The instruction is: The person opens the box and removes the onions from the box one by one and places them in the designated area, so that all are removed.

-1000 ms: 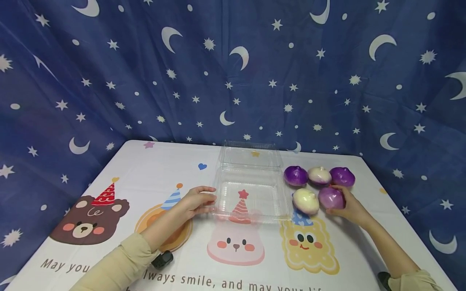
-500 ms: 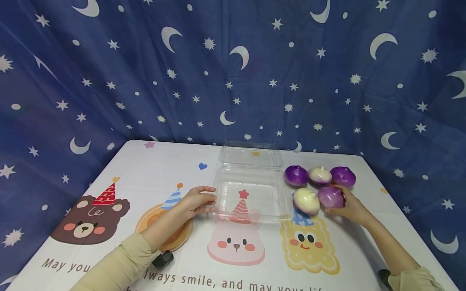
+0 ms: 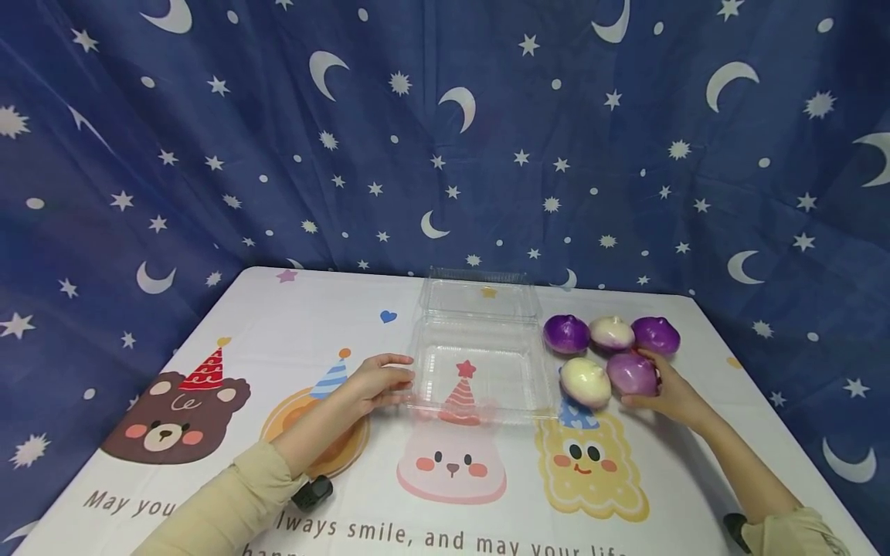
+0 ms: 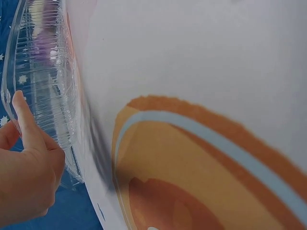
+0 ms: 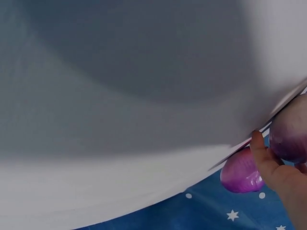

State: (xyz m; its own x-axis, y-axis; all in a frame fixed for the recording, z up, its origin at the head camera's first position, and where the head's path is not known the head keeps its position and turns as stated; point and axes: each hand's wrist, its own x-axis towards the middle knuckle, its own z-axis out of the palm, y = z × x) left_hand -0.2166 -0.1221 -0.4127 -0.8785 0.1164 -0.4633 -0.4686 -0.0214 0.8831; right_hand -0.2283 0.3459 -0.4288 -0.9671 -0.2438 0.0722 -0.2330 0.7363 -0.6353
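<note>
My right hand (image 3: 666, 394) grips a light purple onion (image 3: 631, 374) from its right side, thumb in front and fingers behind. In the right wrist view that onion (image 5: 291, 132) is beside the fingers, with a brighter purple onion (image 5: 241, 171) behind. A white onion (image 3: 585, 383) sits just left of the held one. Behind them stand a dark purple onion (image 3: 566, 334), another white onion (image 3: 612, 333) and a second dark purple onion (image 3: 657, 336). My left hand (image 3: 378, 382) rests its fingertips against the left edge of a clear plastic clamshell box (image 3: 480, 378), also seen in the left wrist view.
The box's hinged lid (image 3: 480, 300) lies folded back toward the curtain (image 3: 389, 154). A white tablecloth (image 3: 334, 309) with printed cartoon figures covers the table. Dark wrist cameras (image 3: 312, 493) sit at the sleeves.
</note>
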